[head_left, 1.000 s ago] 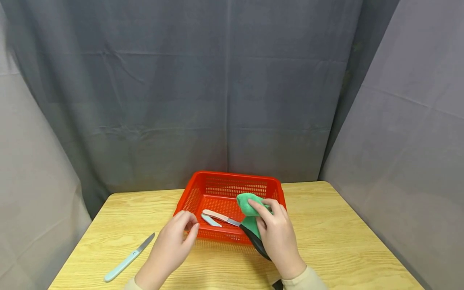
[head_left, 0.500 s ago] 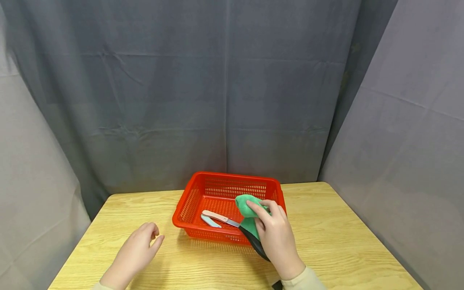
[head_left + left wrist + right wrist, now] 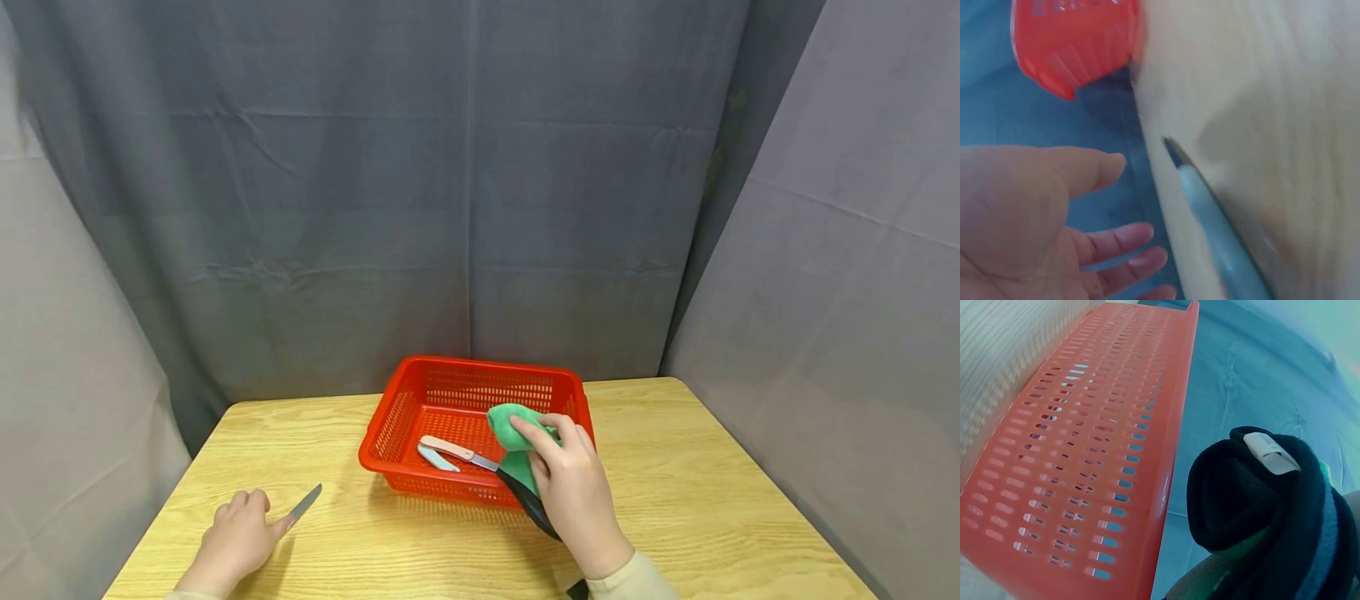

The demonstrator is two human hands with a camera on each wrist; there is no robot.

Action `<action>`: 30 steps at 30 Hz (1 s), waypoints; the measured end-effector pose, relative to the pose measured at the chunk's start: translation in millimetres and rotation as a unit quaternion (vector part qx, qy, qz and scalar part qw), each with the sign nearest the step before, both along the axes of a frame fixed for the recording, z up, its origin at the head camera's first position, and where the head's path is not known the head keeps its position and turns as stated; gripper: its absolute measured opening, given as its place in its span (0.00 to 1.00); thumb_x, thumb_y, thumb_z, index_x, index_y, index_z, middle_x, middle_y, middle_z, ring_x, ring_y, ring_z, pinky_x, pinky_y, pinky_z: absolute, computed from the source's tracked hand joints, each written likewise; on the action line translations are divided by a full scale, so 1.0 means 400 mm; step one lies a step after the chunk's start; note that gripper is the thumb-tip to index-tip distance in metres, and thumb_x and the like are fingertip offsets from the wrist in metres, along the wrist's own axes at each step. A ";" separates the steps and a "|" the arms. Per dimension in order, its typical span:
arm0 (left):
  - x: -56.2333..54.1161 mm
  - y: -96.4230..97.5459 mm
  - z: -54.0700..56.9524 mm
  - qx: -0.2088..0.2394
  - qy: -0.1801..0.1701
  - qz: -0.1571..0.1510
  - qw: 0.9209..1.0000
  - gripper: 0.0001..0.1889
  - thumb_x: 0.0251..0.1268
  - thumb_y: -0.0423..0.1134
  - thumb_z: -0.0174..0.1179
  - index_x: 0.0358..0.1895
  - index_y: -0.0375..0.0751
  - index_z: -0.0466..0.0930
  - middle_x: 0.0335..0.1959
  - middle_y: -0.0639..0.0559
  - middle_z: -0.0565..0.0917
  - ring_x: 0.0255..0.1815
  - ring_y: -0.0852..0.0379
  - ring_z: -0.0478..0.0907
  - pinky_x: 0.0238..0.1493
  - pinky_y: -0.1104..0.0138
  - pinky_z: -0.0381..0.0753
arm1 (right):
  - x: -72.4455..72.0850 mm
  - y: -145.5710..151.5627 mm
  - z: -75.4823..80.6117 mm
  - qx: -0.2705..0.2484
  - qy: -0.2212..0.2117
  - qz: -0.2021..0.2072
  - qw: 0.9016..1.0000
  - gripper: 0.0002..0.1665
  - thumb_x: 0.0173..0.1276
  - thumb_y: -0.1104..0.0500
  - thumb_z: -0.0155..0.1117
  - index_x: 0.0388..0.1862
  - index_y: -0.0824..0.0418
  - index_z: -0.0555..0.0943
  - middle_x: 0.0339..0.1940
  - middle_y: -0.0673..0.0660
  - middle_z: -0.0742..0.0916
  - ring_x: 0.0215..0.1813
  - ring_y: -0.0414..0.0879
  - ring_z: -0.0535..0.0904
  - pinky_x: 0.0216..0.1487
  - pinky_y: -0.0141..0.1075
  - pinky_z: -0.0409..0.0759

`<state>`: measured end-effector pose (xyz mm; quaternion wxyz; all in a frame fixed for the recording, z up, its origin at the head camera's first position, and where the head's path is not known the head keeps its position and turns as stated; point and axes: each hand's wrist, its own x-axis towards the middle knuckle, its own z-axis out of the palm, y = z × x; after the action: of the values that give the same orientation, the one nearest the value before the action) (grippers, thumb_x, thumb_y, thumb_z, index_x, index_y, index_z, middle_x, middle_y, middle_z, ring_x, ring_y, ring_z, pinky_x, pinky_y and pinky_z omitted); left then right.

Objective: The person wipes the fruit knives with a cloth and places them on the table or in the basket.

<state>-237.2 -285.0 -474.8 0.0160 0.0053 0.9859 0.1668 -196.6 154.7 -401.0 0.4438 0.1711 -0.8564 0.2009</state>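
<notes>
My left hand [image 3: 236,537] is over the paring knife [image 3: 306,502] at the left of the table, hiding its handle in the head view. In the left wrist view the light blue handle [image 3: 1216,228] lies beside the hand [image 3: 1016,219], whose thumb and fingers are apart with nothing between them. My right hand [image 3: 573,492] pinches a folded green and black cloth [image 3: 512,427] at the front right of the red basket [image 3: 480,482]. The right wrist view shows the cloth's rolled black side [image 3: 1241,487] and a white tag [image 3: 1271,453].
Inside the basket lie a pink-handled knife [image 3: 447,447], its tip hidden by the cloth, and a light blue-handled thing [image 3: 437,457]. The wooden table [image 3: 720,500] ends at a grey curtain [image 3: 337,250] behind. A small black object [image 3: 577,590] is near my right sleeve.
My left hand has moved left and down from the basket's front left corner to the paring knife. The right hand and the cloth have stayed in place.
</notes>
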 end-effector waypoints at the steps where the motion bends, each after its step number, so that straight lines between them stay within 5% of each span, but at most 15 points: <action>1: -0.001 -0.009 -0.007 -0.003 -0.009 0.005 1.000 0.28 0.71 0.53 0.64 0.51 0.25 0.74 0.45 0.34 0.76 0.45 0.36 0.74 0.38 0.44 0.77 | 0.000 0.001 0.000 0.000 -0.001 0.000 1.000 0.34 0.52 0.75 0.78 0.57 0.49 0.88 0.46 0.59 0.84 0.44 0.55 0.80 0.42 0.43 0.85; 11: 0.005 -0.061 -0.029 -0.035 -0.099 0.018 0.994 0.31 0.66 0.49 0.68 0.54 0.20 0.73 0.46 0.33 0.75 0.44 0.34 0.76 0.40 0.41 0.79 | -0.003 0.006 -0.003 0.003 0.002 0.002 1.000 0.34 0.52 0.75 0.78 0.56 0.49 0.88 0.46 0.59 0.84 0.44 0.54 0.80 0.41 0.42 0.85; 18: 0.008 -0.072 -0.036 -0.053 -0.102 0.008 0.993 0.26 0.60 0.44 0.73 0.47 0.24 0.75 0.40 0.37 0.75 0.38 0.40 0.76 0.37 0.46 0.80 | -0.004 0.007 -0.003 0.004 0.001 0.002 1.000 0.34 0.52 0.75 0.78 0.56 0.49 0.88 0.46 0.59 0.84 0.44 0.54 0.80 0.41 0.42 0.85; 25: 0.006 -0.075 -0.039 -0.071 -0.087 -0.007 0.994 0.09 0.65 0.31 0.61 0.42 0.27 0.79 0.34 0.41 0.77 0.33 0.46 0.77 0.33 0.47 0.80 | -0.003 0.009 -0.002 0.003 0.000 -0.001 1.000 0.34 0.52 0.75 0.78 0.56 0.49 0.88 0.46 0.59 0.84 0.46 0.55 0.80 0.43 0.43 0.86; 30: 0.004 -0.074 -0.033 -0.057 -0.093 -0.011 0.994 0.05 0.68 0.32 0.61 0.38 0.32 0.78 0.31 0.45 0.79 0.31 0.51 0.77 0.32 0.52 0.79 | -0.002 0.011 -0.002 0.003 0.005 -0.001 1.000 0.34 0.52 0.76 0.78 0.56 0.49 0.88 0.46 0.59 0.84 0.46 0.55 0.80 0.44 0.44 0.86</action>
<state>-235.5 -314.7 -488.2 0.1098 -0.0002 0.9879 0.1094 -197.6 159.2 -401.7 0.4478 0.1724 -0.8549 0.1973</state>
